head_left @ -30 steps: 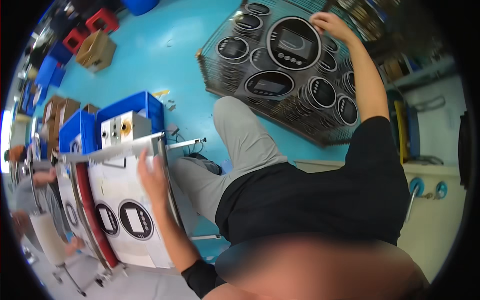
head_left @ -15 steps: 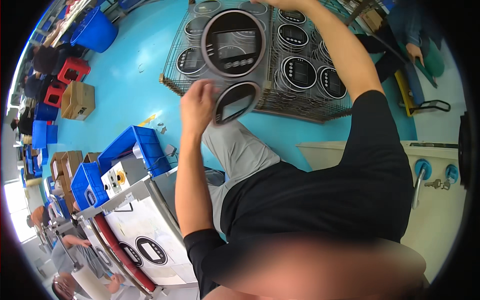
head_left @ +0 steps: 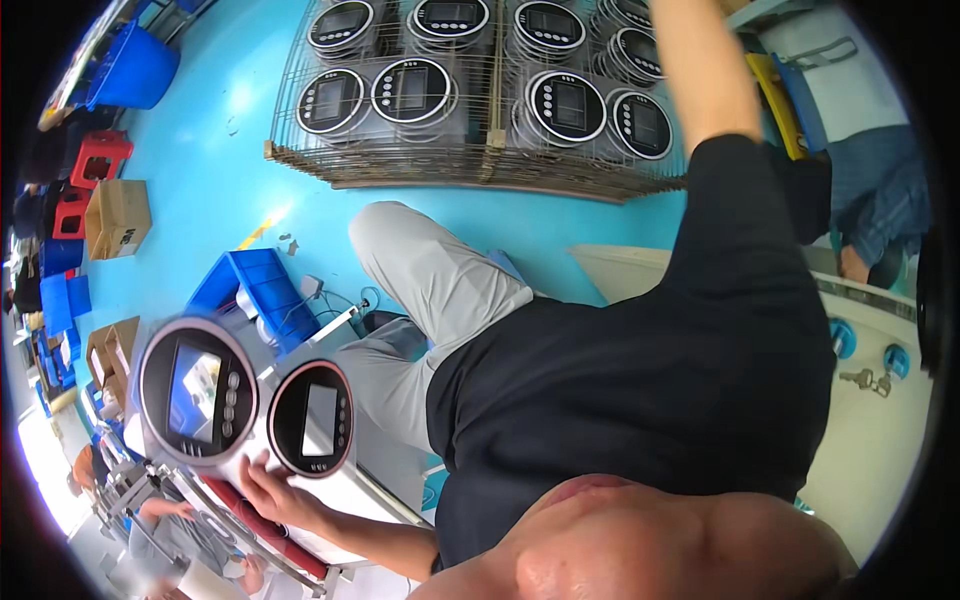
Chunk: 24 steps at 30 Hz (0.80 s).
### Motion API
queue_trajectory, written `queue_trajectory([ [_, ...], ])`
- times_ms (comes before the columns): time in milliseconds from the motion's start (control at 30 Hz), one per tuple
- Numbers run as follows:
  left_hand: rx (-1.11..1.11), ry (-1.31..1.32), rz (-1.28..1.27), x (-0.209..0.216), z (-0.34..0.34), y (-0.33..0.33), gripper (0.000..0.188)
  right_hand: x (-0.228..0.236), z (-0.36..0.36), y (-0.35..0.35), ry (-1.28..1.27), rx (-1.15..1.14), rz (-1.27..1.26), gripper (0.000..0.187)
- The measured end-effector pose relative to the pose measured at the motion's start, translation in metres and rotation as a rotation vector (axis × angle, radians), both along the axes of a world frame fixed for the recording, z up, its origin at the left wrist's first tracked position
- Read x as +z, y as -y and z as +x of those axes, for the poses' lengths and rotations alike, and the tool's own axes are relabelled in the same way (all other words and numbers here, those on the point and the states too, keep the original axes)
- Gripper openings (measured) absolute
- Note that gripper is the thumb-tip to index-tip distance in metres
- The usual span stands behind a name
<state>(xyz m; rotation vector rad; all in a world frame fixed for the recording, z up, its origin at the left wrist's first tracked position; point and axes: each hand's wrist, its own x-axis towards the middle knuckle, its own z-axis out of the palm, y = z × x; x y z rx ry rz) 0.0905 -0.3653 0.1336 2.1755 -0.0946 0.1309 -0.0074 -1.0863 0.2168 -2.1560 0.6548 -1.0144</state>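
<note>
My left hand [head_left: 265, 490] sits at the lower left and grips the underside of two round black control panels with small screens, a larger panel [head_left: 195, 390] and a smaller panel [head_left: 310, 418] side by side. They hover over a white appliance body with a red strip [head_left: 250, 520]. My right arm [head_left: 695, 70] stretches up past the top edge, so that hand is hidden. It reaches toward stacks of the same round panels [head_left: 560, 105] standing on a wire-caged pallet [head_left: 480, 182].
Blue crates [head_left: 255, 290] stand on the turquoise floor by my knee. A blue bin [head_left: 135, 65], red crates [head_left: 100, 155] and a cardboard box [head_left: 118, 215] lie at the left. A white unit with keys [head_left: 865, 378] is on the right, beside another person [head_left: 880, 200].
My left hand has come down from the pallet stacks to the lower left, bringing the round panels over the white appliance. My right arm stays raised toward the pallet.
</note>
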Motion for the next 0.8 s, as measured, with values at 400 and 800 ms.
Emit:
queue_trajectory([
  [400, 0.071, 0.056, -0.049, -0.047, -0.011, -0.063, 0.033, -0.442, -0.264, -0.069, 0.033, -0.221, 1.385, 0.033],
  [800, 0.316, 0.001, -0.459, -0.054, -0.058, -0.116, 0.025, -0.429, -0.213, -0.052, 0.355, -0.674, 1.877, 0.029],
])
